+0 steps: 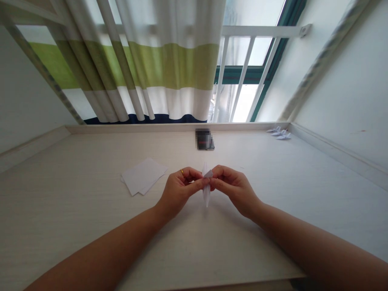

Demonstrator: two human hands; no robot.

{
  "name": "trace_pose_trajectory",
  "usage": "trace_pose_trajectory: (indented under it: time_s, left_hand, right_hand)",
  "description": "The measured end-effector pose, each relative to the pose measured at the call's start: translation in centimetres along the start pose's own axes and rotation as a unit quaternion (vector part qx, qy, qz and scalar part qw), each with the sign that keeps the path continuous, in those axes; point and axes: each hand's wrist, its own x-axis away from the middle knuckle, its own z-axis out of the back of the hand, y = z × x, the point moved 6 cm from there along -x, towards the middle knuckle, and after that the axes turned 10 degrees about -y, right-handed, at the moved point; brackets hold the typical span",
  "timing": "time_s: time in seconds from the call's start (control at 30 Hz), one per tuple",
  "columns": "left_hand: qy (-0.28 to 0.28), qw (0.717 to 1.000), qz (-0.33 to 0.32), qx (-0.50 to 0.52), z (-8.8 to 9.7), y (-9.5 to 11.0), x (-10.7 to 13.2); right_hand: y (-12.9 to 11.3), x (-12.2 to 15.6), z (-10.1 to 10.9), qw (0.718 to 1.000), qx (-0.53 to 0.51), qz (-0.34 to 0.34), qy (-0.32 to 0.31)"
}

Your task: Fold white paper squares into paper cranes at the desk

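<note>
Between my two hands, just above the pale table, is a small folded piece of white paper (206, 198), narrow and pointed at its near and far ends. My left hand (181, 186), with a gold ring on one finger, pinches its left side between thumb and fingers. From the right, my right hand (233, 184) pinches it the same way. The thumbs meet near the paper's middle and hide part of the folds. To the left of my left hand lies a small stack of white paper sheets (144, 176), slightly fanned.
Several folded white paper pieces (280, 133) sit in the far right corner of the table (75, 190). A dark, pixelated object (203, 139) lies near the back edge. Behind are a white and green curtain (176, 64), a white railing (260, 31) and a window.
</note>
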Motion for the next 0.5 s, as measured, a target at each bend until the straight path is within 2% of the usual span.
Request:
trace_pose_trajectory:
  time_s: [0.23, 0.5]
  left_hand:
    - [0.017, 1.000, -0.011, -0.021, -0.1, 0.4, 0.0]
    - [0.007, 0.999, -0.012, -0.041, -0.3, 0.5, -0.1]
  right_hand:
    - [0.5, 0.1, 0.3, 0.999, -0.001, -0.034, 0.034]
    - [1.1, -0.1, 0.6, 0.997, -0.036, -0.038, 0.052]
